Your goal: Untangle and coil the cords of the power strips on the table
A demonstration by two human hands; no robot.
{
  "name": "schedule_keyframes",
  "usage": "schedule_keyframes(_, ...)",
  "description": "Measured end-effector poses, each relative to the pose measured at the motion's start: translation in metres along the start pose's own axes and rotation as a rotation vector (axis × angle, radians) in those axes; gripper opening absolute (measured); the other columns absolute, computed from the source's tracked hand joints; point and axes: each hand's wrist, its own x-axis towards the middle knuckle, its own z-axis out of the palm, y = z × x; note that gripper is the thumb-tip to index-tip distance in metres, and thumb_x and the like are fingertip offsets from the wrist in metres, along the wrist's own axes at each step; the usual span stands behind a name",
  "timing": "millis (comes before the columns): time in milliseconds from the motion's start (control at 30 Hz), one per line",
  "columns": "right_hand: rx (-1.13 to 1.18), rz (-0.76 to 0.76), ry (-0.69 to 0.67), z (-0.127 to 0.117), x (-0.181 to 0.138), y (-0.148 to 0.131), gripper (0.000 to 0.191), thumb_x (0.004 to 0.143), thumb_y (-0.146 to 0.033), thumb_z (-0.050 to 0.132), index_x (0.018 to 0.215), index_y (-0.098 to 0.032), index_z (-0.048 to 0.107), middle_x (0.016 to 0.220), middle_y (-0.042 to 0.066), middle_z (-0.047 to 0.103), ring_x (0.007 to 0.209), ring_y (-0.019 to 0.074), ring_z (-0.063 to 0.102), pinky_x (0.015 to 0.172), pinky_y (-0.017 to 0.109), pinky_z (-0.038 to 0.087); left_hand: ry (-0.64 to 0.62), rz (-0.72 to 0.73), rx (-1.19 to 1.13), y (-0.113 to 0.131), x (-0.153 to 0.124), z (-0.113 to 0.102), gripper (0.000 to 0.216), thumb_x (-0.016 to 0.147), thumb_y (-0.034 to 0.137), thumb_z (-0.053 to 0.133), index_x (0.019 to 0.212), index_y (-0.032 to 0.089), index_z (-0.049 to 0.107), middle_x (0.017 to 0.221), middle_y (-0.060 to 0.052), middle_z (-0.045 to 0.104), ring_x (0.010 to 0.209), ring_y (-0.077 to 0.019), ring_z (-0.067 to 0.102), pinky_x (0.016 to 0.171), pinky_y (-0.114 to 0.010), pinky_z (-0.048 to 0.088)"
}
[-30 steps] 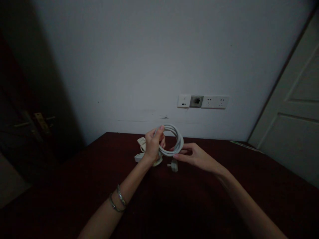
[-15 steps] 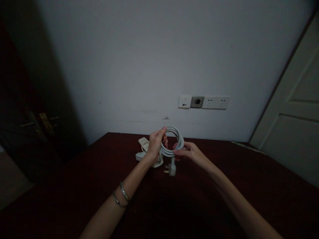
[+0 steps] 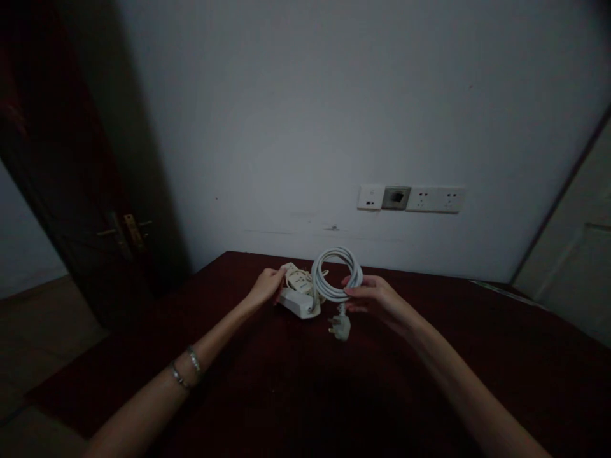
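The coiled cable (image 3: 329, 292) is held up near the desk's far edge, closer to the far left corner of the desk (image 3: 286, 381) than to the far right one. Its lower right side is pinched by the right hand (image 3: 377, 296), with the thumb laid across the front of the loops and the fingers closed behind them. The plug (image 3: 341, 328) is left hanging below the coil, its pins turned toward the left side of the desk. From the coil's left side, cable is led down to the near end of the white power strip (image 3: 296, 301), which is set against the beige power strip (image 3: 299, 280) and its thin cord. The left ends of the two strips are reached by the left hand (image 3: 265, 287); whether anything is gripped there or only touched cannot be told in the dim light.

The cable can be judged light but springy: its round loops would be opened out if the pinch were slackened. It is best taken across all the strands at once, where they are bunched at the lower right. Some swing should be expected from the plug, and its stout body offers a firmer hold than the pins. The white strip is likely rigid, smooth and a little heavier, best grasped across its long sides, with no pull put on the cable entry.
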Motion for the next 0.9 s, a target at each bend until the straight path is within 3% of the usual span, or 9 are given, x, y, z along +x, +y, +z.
schedule_keyframes(67, 0.005, 0.008, -0.012, 0.001, 0.001, 0.002, 0.03, 0.061, -0.023, 0.073, 0.084, -0.014, 0.057, 0.071, 0.003, 0.066, 0.055, 0.0112, 0.061, 0.059, 0.024, 0.05, -0.266, -0.332, 0.102, -0.017, -0.011, -0.014, 0.055, 0.071, 0.066, 0.048, 0.048, 0.016, 0.05, 0.034, -0.006, 0.049, 0.028, -0.0178, 0.047, 0.032, -0.025, 0.034)
schedule_keyframes(133, 0.008, 0.024, -0.025, 0.003, 0.001, 0.003, 0.03, 0.06, -0.023, 0.073, 0.084, -0.014, 0.057, 0.07, 0.003, 0.066, 0.056, 0.0121, 0.062, 0.06, 0.025, 0.05, -0.493, -0.527, 0.073, -0.03, -0.021, -0.019, 0.061, 0.068, 0.073, 0.045, 0.064, 0.013, 0.058, 0.046, -0.012, 0.059, 0.038, -0.0231, 0.057, 0.037, -0.03, 0.041)
schedule_keyframes(167, 0.01, 0.031, -0.032, 0.004, 0.002, 0.003, 0.031, 0.06, -0.023, 0.074, 0.084, -0.014, 0.057, 0.07, 0.003, 0.065, 0.056, 0.0123, 0.062, 0.06, 0.025, 0.05, -0.54, -0.574, 0.004, -0.036, -0.024, -0.017, 0.062, 0.068, 0.073, 0.045, 0.073, 0.012, 0.059, 0.053, -0.014, 0.063, 0.043, -0.0242, 0.06, 0.041, -0.031, 0.044)
schedule_keyframes(233, 0.005, 0.044, -0.048, 0.007, 0.001, 0.005, 0.032, 0.059, -0.023, 0.074, 0.084, -0.014, 0.057, 0.069, 0.003, 0.065, 0.056, 0.0124, 0.062, 0.061, 0.026, 0.05, -0.491, -0.589, -0.211, -0.045, -0.028, -0.007, 0.058, 0.072, 0.066, 0.049, 0.088, 0.011, 0.058, 0.066, -0.015, 0.067, 0.053, -0.0237, 0.064, 0.05, -0.032, 0.048)
schedule_keyframes(367, -0.068, 0.021, -0.118, 0.01, -0.001, 0.005, 0.033, 0.059, -0.025, 0.074, 0.085, -0.013, 0.057, 0.069, 0.002, 0.065, 0.059, 0.0122, 0.061, 0.062, 0.026, 0.049, -0.284, -0.544, -0.659, -0.052, -0.027, 0.019, 0.031, 0.08, 0.031, 0.055, 0.101, 0.008, 0.053, 0.083, -0.013, 0.068, 0.076, -0.021, 0.066, 0.076, -0.032, 0.049)
schedule_keyframes(500, -0.158, -0.057, -0.243, 0.004, -0.011, -0.004, 0.033, 0.061, -0.025, 0.074, 0.088, -0.012, 0.059, 0.075, 0.003, 0.065, 0.066, 0.0136, 0.061, 0.064, 0.027, 0.048, -0.237, -0.493, -0.893, -0.042, -0.028, 0.022, 0.027, 0.073, 0.017, 0.054, 0.097, 0.006, 0.053, 0.081, -0.013, 0.066, 0.076, -0.0215, 0.065, 0.08, -0.034, 0.048)
schedule_keyframes(667, -0.295, -0.084, -0.46, -0.008, -0.029, -0.024, 0.028, 0.065, -0.023, 0.072, 0.089, -0.014, 0.06, 0.082, 0.004, 0.067, 0.075, 0.0145, 0.062, 0.072, 0.027, 0.046, -0.33, -0.308, -1.057, -0.006, -0.021, 0.009, 0.032, 0.061, 0.01, 0.048, 0.092, 0.008, 0.055, 0.078, -0.01, 0.065, 0.075, -0.0224, 0.062, 0.076, -0.035, 0.048)
schedule_keyframes(767, -0.39, -0.083, -0.532, -0.007, -0.037, -0.031, 0.026, 0.068, -0.023, 0.07, 0.09, -0.015, 0.059, 0.085, 0.003, 0.066, 0.079, 0.0144, 0.061, 0.073, 0.027, 0.045, -0.284, -0.19, -1.107, 0.023, -0.015, 0.013, 0.03, 0.06, 0.01, 0.048, 0.089, 0.008, 0.055, 0.08, -0.011, 0.064, 0.079, -0.0241, 0.061, 0.077, -0.037, 0.047)
schedule_keyframes(900, -0.551, -0.081, -0.582, 0.003, -0.044, -0.032, 0.022, 0.07, -0.023, 0.068, 0.089, -0.015, 0.062, 0.085, 0.003, 0.063, 0.077, 0.0129, 0.058, 0.071, 0.025, 0.045, -0.196, -0.109, -1.147, 0.054, -0.016, 0.033, 0.023, 0.071, 0.03, 0.056, 0.083, 0.011, 0.054, 0.071, -0.008, 0.061, 0.067, -0.0193, 0.059, 0.069, -0.033, 0.049)
